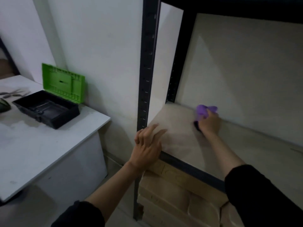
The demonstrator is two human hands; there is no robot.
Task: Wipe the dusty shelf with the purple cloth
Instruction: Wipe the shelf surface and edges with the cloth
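Observation:
The shelf [255, 154] is a pale board in a black metal rack, right of centre in the head view. My right hand [209, 124] reaches deep toward the back of the board and is shut on the purple cloth [203, 112], which bunches out above my fingers near the back wall. My left hand [148, 145] rests flat with fingers spread on the shelf's front left corner, beside the black upright post [146, 79]. It holds nothing.
A white table [49, 145] stands at the left with an open black toolbox [49, 108] with a raised green lid and some tools. Cardboard boxes [180, 194] sit under the shelf. A black upper shelf rail [229, 5] runs overhead.

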